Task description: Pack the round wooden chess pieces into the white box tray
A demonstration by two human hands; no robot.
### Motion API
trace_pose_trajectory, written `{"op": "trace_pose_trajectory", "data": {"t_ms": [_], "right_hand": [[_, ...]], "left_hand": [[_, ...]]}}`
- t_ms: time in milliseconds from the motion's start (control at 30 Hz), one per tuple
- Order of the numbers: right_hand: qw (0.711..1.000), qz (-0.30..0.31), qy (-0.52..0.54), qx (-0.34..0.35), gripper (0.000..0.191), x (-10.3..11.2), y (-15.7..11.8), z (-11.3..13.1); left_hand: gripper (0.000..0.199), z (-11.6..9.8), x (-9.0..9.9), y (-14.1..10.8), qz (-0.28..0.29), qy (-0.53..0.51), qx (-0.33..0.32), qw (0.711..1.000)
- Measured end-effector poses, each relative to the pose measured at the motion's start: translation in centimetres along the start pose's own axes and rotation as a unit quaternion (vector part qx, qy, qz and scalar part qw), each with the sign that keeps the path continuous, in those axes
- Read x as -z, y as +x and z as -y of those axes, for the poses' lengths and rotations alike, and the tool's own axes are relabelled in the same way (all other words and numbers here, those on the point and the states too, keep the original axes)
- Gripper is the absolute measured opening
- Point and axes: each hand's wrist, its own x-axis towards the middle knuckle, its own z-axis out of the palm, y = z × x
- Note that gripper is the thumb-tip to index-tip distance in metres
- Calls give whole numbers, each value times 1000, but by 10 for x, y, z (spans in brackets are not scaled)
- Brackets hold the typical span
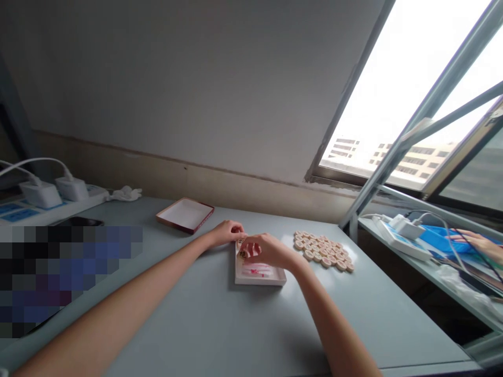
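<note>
This looks like a shared room, perhaps a dormitory or a plain workroom; which one cannot be told. Left of the left hand (227, 233), a power strip (95, 195) with chargers (73, 188) lies on the tabletop (188, 319); beyond it rises a bare wall (196, 94). Right of the right hand (269, 250) are a metal frame (387, 168), a window (373, 89) facing a building (416, 159), and another person's hand (476, 241).

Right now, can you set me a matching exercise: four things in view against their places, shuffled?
1. Right hand
2. Cluster of round pieces
3. Red-sided tray
4. Blue container

A. On the table, right of the white box
B. Beside another person's hand
C. Over the white box
D. On the table, left of the white box

Pairs: 1-C, 2-A, 3-D, 4-B
</note>
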Motion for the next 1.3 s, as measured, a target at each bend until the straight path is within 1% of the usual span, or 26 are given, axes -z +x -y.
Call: {"op": "trace_pose_trajectory", "data": {"t_ms": [100, 167, 200, 333, 433, 533, 600, 700, 767, 833, 1000, 1100, 1200, 1233, 1300], "right_hand": [[999, -25, -34, -9, 27, -16, 6, 8], [998, -44, -48, -20, 30, -20, 7, 8], [997, -46, -55, -21, 28, -21, 8, 7], [995, -54, -87, -1, 15, -18, 9, 5], [992, -79, -94, 5, 21, -16, 9, 7], [992, -88, -92, 21, 17, -15, 8, 8], [992, -84, -92, 29, 16, -12, 7, 9], [994, -66, -81, 41, 20, -8, 5, 9], [995, -50, -75, 47, 18, -6, 3, 9], [995, -46, -78, 48, 16, -7, 3, 8], [991, -93, -95, 27, 14, -16, 9, 5], [991, -82, -102, 29, 7, -14, 10, 6], [992, -62, -110, 11, 8, -2, 4, 5], [993, -48, -108, -5, 9, 3, 1, 4], [995, -2, -94, -40, 13, 10, -5, 0]], "left_hand": [[24, -1, 0, -1, 0, 0, 4, 1000], [20, -1, 0, -1, -4, 4, 7, 1000], [19, -1, 0, -2, -6, 5, 7, 1000], [17, -2, 0, -2, -7, -10, 4, 1000], [15, -4, 0, -2, -13, -3, 8, 1000], [15, -4, 1, -2, -9, -11, 4, 1000], [16, -4, 1, -2, -8, -11, 0, 1000], [20, -3, 1, -3, -10, 0, -7, 1000], [23, -2, 1, -3, -5, 0, -11, 1000], [25, -1, 1, -2, 2, -2, -10, 1000], [21, 0, 1, -2, 2, 7, -8, 1000], [24, 1, 1, -2, 5, 3, -11, 1000], [29, 2, 0, -1, 5, 4, -7, 1000], [29, 2, 0, -1, 3, 5, -6, 1000], [31, 2, 0, -1, 3, 7, -6, 1000]]}}
